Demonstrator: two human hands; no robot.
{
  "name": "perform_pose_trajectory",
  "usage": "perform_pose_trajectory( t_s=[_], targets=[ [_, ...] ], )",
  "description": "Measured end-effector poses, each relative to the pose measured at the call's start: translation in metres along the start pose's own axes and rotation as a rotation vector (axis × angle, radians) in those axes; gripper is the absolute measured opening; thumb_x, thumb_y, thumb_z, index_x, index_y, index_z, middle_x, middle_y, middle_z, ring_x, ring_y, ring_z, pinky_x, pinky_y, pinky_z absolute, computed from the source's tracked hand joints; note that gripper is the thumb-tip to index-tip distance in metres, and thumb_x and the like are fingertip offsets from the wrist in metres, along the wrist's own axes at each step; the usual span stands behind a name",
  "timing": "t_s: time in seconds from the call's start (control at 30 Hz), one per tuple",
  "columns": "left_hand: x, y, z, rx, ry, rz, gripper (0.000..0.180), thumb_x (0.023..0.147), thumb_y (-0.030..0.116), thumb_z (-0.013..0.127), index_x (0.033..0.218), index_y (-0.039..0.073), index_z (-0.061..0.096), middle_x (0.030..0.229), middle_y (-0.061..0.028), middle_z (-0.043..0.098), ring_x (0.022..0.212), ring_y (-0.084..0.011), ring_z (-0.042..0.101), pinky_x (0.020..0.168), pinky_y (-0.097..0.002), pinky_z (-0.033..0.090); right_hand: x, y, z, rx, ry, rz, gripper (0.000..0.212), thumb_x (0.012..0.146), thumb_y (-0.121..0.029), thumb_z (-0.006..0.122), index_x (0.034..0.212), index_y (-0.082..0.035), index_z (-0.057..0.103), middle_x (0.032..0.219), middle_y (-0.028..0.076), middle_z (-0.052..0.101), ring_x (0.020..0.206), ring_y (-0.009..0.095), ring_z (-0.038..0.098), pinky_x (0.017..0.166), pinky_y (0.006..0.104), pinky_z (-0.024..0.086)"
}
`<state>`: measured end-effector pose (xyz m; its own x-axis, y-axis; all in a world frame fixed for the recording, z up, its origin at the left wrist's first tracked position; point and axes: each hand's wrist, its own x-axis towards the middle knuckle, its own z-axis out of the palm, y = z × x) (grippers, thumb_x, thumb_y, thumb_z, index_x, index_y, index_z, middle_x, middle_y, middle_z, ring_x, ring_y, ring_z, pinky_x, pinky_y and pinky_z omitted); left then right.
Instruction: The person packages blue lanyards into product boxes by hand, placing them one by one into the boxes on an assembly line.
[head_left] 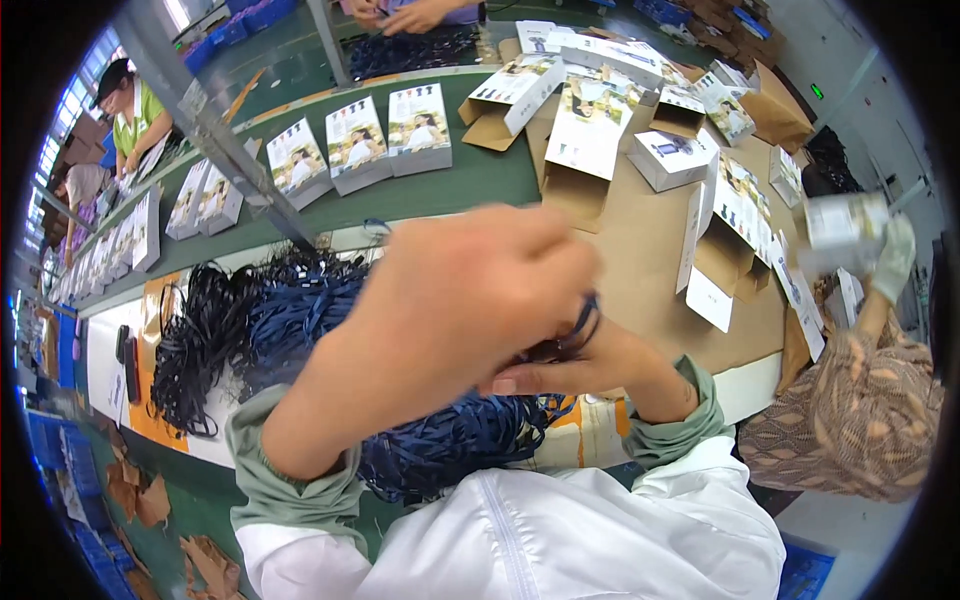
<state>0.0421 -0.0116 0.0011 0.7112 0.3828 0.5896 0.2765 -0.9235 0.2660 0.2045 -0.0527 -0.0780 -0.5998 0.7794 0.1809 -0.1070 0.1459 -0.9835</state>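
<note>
Both my hands are raised in front of me, over a strip of table strewn with straps. My left hand (480, 275) is closed in a fist, slightly blurred, and passes over my right hand; what its fingers pinch is hidden. Just below and beside it, my right hand (590, 365) is curled around a dark blue strap (588, 315), a loop of which sticks up between the hands. Under my forearms lies a tangled heap of dark blue straps (440, 440). Further left are more blue straps (300, 315) and a bundle of black straps (200, 340).
Printed white boxes (420, 125) stand on the green conveyor (480, 185) beyond a metal post (205, 120). Open cartons (590, 140) crowd the brown cardboard (640, 270) at right. At far right a co-worker's gloved hand (895, 260) holds a box (845, 220). Other people work along the line.
</note>
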Motion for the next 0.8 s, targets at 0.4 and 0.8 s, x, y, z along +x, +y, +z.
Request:
perform_pose_trajectory(
  t_s=[0.4,0.8],
  targets=[
    [-0.001,-0.050,0.121,-0.634,-0.378,-0.287,0.015,0.075,-0.001,0.060,0.090,0.000,0.061,0.077,-0.0141,0.060,0.075,-0.0287,0.060,0.068,-0.0347,0.047,-0.043,0.032,-0.080,0.854,0.482,-0.112,0.029,0.094,-0.031,0.044,0.077,-0.008,0.046,0.081,0.005,0.051,0.063,0.013,0.050,0.060,0.0251,0.043],
    [0.053,-0.163,0.236,0.019,-0.137,-0.721,0.021,0.080,0.025,0.057,0.086,0.005,0.058,0.083,-0.0115,0.057,0.081,-0.0309,0.057,0.065,-0.0431,0.045,-0.070,0.027,-0.112,0.982,0.629,-0.166,0.033,0.096,-0.035,0.035,0.075,-0.011,0.043,0.067,-0.001,0.040,0.046,0.004,0.026,0.043,0.0178,0.025]
  ],
)
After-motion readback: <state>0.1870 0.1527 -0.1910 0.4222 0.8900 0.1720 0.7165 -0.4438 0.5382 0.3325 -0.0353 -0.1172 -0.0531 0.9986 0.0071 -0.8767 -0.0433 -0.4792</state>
